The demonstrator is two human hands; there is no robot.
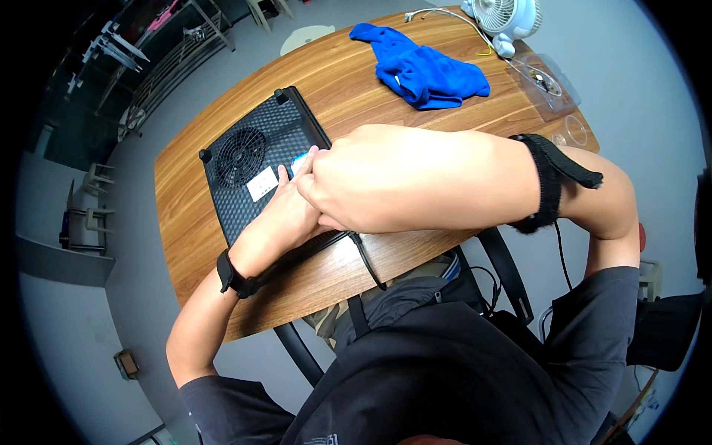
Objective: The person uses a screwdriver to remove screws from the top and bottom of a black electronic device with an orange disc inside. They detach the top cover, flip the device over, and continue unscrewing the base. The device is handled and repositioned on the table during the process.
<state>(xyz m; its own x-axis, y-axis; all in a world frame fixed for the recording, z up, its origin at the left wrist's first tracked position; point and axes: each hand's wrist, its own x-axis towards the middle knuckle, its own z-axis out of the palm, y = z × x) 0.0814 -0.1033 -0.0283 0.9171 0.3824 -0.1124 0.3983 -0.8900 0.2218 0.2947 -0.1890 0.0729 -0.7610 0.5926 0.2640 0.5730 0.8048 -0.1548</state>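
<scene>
A flat black appliance [283, 137], like an induction cooktop turned bottom up, lies on the wooden table. Its underside bears a round fan grille [239, 158], corner feet and a white label [262, 184]. My left hand [291, 209] rests over its near right part, with two fingers stretched out and the others hidden. Crossing above it, my right hand [335, 176] is closed with curled fingers; whatever it grips is hidden. A small blue-and-white patch [299, 162] shows by the left fingertips, too covered to name. The power cord [365, 261] leaves from the near edge.
A crumpled blue cloth [430, 74] lies on the far side of the wooden table [193, 215]. At the far right stand a white fan [506, 22] with its cable and a clear plastic tray [545, 85] holding small parts. Chair arms [506, 274] flank me at the near edge.
</scene>
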